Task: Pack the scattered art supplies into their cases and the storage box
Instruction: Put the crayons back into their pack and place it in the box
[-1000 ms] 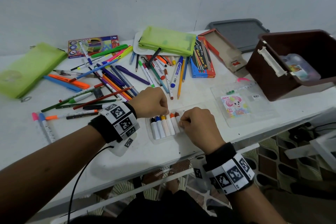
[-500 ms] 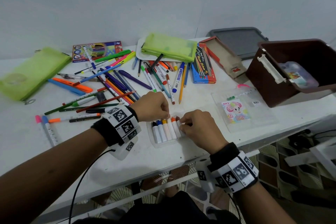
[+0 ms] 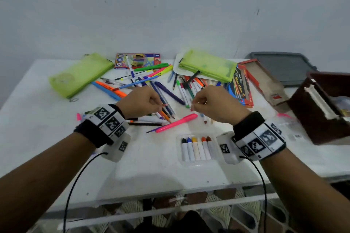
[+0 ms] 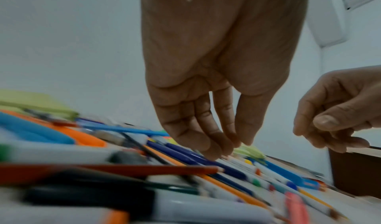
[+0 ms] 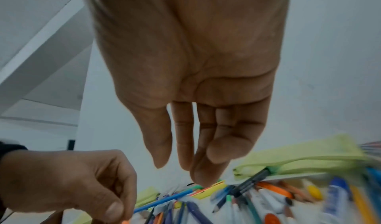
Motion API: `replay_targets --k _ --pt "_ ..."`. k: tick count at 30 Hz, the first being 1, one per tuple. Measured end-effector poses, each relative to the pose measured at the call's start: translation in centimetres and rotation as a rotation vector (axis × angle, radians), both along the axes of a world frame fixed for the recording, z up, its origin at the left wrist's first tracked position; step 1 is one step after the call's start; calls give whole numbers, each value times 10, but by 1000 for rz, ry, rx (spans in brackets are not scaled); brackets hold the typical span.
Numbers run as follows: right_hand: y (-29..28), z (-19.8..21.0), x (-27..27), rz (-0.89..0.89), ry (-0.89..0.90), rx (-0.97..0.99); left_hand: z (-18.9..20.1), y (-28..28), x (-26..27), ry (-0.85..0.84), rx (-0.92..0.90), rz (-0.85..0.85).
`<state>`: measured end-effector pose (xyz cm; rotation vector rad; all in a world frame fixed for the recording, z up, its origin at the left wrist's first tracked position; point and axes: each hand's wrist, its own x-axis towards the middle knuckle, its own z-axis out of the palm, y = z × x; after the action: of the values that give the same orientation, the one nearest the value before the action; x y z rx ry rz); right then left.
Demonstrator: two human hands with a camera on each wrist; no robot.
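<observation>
Pens, markers and pencils lie scattered across the middle of the white table. My left hand hovers over them with its fingers hanging straight, fingertips on the dark blue pens, gripping nothing. My right hand hangs over the markers near it, fingers loosely bent and empty in the right wrist view. A clear tray with several crayons lies near the front edge, free of both hands. The brown storage box stands open at the right.
Two green pouches lie at the back, with a pencil packet between them. A blue pencil box, an open cardboard case and a grey lid sit back right. A pink highlighter lies before the pile.
Both hands have let go of the crayon tray and moved away from me to above the pile of pens. The tray stays near the front edge.
</observation>
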<state>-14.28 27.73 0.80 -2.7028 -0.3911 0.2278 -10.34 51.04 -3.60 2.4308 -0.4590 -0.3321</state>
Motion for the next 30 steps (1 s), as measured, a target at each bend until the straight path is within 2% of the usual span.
replay_targets --k 4,8,13,19,24,30 --pt "48 -5 36 210 -7 -32 1 59 4 -79 74 215" --pt "98 -16 61 330 24 -71 -2 103 2 -97 191 384" --pt "136 -40 70 458 81 -234 -13 120 -3 -36 274 336" --pt "122 -49 82 359 49 -271 -28 118 8 -61 302 294" --pt "117 -43 92 323 91 -309 -31 119 17 -34 263 258" --pt "130 -34 113 205 43 -193 -29 120 20 -36 167 247"
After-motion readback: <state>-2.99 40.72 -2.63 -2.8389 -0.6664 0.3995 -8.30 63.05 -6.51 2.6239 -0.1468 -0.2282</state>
